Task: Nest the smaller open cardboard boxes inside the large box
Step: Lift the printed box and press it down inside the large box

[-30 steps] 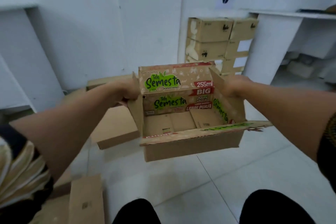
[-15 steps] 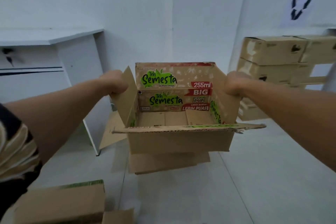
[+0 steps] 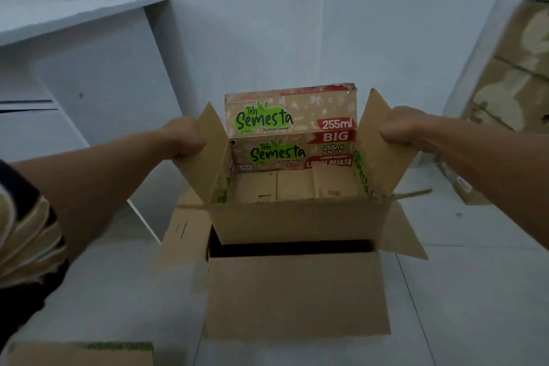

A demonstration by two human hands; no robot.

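**Both arms out, hands clamped on the side flaps**

Left hand (image 3: 185, 138) grips the left flap of the Teh Semesta box (image 3: 297, 181), fingers curled over its edge. Right hand (image 3: 399, 126) pinches the right flap likewise. Both forearms reach straight forward.

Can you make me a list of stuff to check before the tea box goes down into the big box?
1. Both hands hold the printed Teh Semesta cardboard box: ok, left hand and right hand each grip a side flap.
2. Large plain brown cardboard box is open: ok, a dark gap shows under the held box.
3. Held box sits above that opening: ok, roughly lined up.
4. Large box's flaps stay out of the way: ok, they are folded outward.
5. Large box is empty inside: cannot tell, too dark.
6. Held box is narrow enough to fit: cannot tell.
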